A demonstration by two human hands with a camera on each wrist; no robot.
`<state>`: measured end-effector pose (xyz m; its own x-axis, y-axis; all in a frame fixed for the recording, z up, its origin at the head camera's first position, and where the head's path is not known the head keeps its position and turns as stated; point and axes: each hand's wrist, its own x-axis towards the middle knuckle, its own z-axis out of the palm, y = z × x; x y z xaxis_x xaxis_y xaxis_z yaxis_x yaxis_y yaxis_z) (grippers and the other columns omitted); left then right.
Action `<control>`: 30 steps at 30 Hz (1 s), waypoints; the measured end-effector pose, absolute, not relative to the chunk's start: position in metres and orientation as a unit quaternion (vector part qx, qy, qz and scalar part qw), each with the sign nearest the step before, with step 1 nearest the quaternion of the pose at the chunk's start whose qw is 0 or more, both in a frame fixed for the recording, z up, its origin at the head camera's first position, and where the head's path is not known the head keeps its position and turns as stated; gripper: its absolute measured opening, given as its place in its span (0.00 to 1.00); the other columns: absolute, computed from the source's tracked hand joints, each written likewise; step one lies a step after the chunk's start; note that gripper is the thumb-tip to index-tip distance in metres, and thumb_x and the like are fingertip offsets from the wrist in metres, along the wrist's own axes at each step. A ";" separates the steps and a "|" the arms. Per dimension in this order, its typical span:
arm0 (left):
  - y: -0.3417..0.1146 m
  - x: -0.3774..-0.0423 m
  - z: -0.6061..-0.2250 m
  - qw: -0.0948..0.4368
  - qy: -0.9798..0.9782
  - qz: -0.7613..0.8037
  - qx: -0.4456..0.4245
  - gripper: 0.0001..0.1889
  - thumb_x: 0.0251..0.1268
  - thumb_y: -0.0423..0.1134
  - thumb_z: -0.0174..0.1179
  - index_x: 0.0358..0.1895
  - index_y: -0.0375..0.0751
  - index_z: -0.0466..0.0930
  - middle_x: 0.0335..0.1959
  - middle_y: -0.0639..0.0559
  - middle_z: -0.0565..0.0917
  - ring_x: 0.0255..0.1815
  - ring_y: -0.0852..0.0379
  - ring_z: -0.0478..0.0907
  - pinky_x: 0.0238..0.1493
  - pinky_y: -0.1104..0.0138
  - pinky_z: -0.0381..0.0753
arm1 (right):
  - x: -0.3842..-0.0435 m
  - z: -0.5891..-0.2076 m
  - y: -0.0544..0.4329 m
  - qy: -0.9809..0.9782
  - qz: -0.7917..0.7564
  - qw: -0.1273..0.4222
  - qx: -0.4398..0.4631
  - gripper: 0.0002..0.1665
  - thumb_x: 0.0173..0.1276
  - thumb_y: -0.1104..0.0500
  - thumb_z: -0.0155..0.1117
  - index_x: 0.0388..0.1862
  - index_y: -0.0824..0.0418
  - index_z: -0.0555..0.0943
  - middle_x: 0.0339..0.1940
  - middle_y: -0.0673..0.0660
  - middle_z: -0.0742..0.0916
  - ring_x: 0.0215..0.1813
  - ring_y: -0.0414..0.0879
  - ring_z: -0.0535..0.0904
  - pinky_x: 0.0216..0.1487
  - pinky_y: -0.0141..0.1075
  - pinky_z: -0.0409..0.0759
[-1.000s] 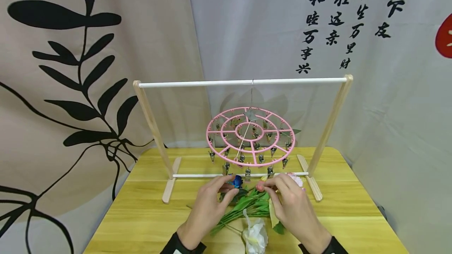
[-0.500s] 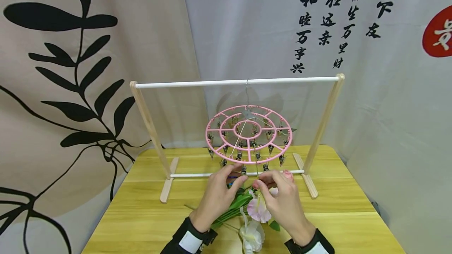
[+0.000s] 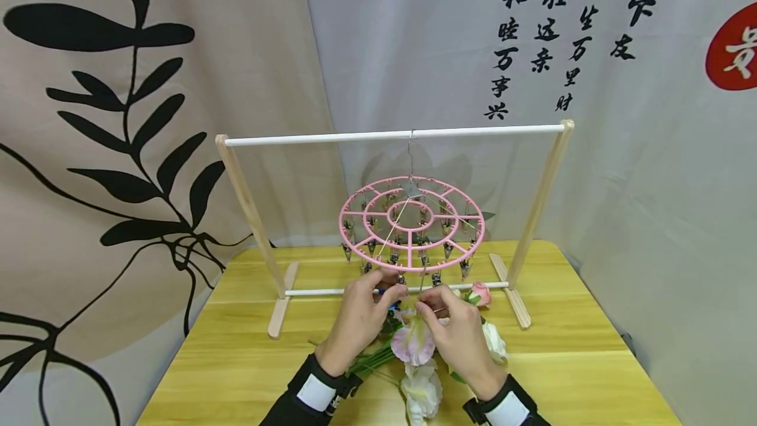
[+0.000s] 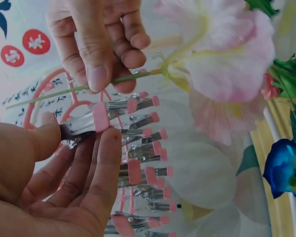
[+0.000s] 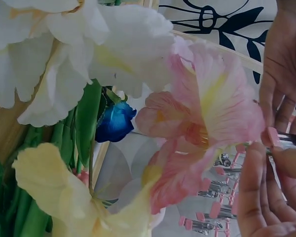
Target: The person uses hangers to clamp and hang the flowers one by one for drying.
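Under a flat pink plastic wheel of three rings (image 3: 411, 269), which hangs by a wire hook from a white rod (image 3: 331, 139), both hands are at work, close together but separate. The left hand (image 3: 357, 317), at seven o'clock from the wheel, pinches a silver metal clip with pink tips (image 4: 81, 123) between thumb and fingers. The right hand (image 3: 464, 340), at five o'clock, pinches the thin green stem (image 4: 74, 90) of a pale pink and white ruffled artificial flower (image 4: 227, 64). Stem and clip lie just beside each other; whether they touch I cannot tell. The bloom sits at six o'clock from the wheel, above the yellow wood-grain table (image 3: 195, 373).

A white artificial flower (image 3: 422, 390) lies at six o'clock from the pink one, and a pink rosebud (image 3: 481, 293) at one o'clock from the right hand. The right wrist view also shows a blue rose (image 5: 116, 123) and a yellow flower (image 5: 54, 175).

On the cloth backdrop, between one and two o'clock from the wheel, black brush characters (image 3: 507, 59) include 天下友, 万里财, 胜远亲 and 和睦万事兴, their column tops cut off. At two o'clock, a red seal (image 3: 732, 47) bears a white 贵.
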<state>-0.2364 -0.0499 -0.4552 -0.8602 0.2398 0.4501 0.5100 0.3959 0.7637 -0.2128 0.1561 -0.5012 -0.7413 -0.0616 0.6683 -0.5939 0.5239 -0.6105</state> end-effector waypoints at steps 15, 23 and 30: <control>-0.047 -0.238 -0.454 0.129 -0.821 -0.521 -0.197 0.06 0.87 0.37 0.71 0.55 0.40 0.92 0.47 0.47 0.96 0.46 0.53 0.95 0.43 0.71 0.92 | -0.217 -0.511 0.149 -0.801 0.500 0.254 0.209 0.11 0.78 0.70 0.79 0.53 0.61 0.87 0.41 0.56 0.97 0.39 0.41 0.97 0.41 0.30 0.95; -0.045 -0.237 -0.454 0.141 -0.811 -0.539 -0.178 0.02 0.86 0.34 0.70 0.51 0.43 0.91 0.43 0.48 0.96 0.45 0.52 0.96 0.44 0.70 0.92 | -0.215 -0.509 0.147 -0.792 0.521 0.249 0.197 0.13 0.77 0.71 0.80 0.53 0.61 0.87 0.43 0.57 0.97 0.41 0.42 0.98 0.44 0.31 0.96; -0.043 -0.236 -0.451 0.156 -0.799 -0.555 -0.172 0.02 0.83 0.33 0.73 0.51 0.42 0.92 0.44 0.47 0.96 0.47 0.48 0.96 0.45 0.70 0.91 | -0.213 -0.508 0.142 -0.762 0.584 0.218 0.178 0.15 0.79 0.72 0.77 0.58 0.65 0.83 0.47 0.60 0.98 0.45 0.46 0.99 0.47 0.35 0.98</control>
<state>-0.2358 -0.0432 -0.4511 -0.8923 0.1022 0.4397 0.4477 0.3255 0.8328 -0.2132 0.1425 -0.5083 -0.8415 -0.0165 0.5400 -0.5257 0.2549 -0.8116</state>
